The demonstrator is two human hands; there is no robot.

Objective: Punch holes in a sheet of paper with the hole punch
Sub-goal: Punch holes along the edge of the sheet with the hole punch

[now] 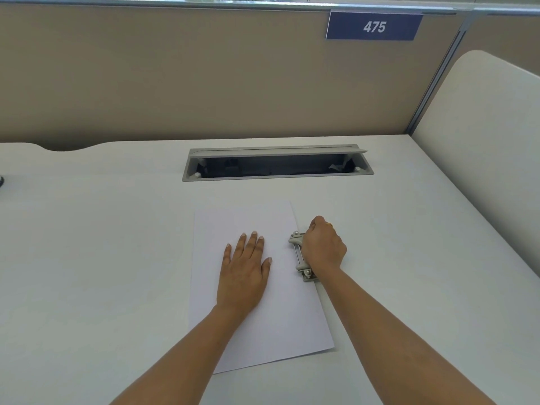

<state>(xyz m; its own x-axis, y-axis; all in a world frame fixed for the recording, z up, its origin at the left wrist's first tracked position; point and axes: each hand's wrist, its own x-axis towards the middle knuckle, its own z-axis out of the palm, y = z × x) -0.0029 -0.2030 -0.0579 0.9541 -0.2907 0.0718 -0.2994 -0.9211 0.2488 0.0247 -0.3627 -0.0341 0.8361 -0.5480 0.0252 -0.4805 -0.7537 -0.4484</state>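
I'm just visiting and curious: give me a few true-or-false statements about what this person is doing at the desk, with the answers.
1. The left hand lies flat on the sheet of paper. True.
2. The right hand is on the hole punch. True.
3. The hole punch sits at the paper's left edge. False: it is at the right edge.
4. The sign on the partition reads 320. False: it reads 475.
5. The cable tray in the desk has its lid shut. False: it is open.
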